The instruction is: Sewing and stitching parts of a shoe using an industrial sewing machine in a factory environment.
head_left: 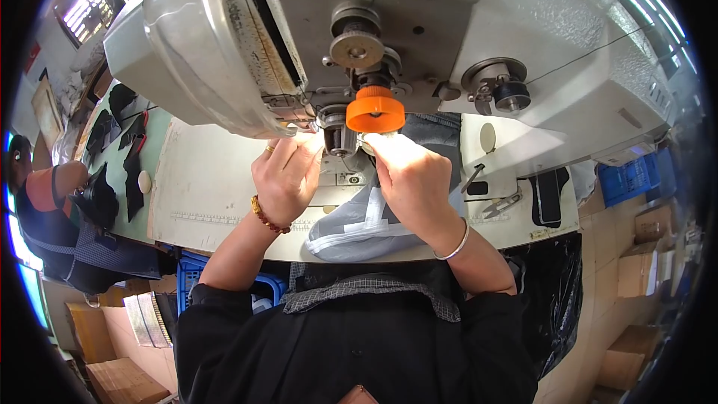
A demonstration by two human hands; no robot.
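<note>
A large grey-white sewing machine (pixel 565 26) fills the far side, its head hanging over a pale worktable (pixel 217 187). My left hand (pixel 286 173) is raised at the left of the needle area, thumb and fingers pinched together. On the other side my right hand (pixel 415 179) also pinches, its fingertips just under an orange ring-shaped plastic part (pixel 375 111). Whatever either pinch holds is too small or too bright to make out. Beneath the right hand lies a grey fabric shoe upper (pixel 351 228) with white edging. The needle tip cannot be made out between the hands.
Thread snips (pixel 502 204) and a black flat piece (pixel 550 198) lie at the table's right. A blue crate (pixel 632 178) and cardboard boxes (pixel 639 269) stand beyond. At left, another person (pixel 56 217) sits by a green table with black cut pieces (pixel 134 176).
</note>
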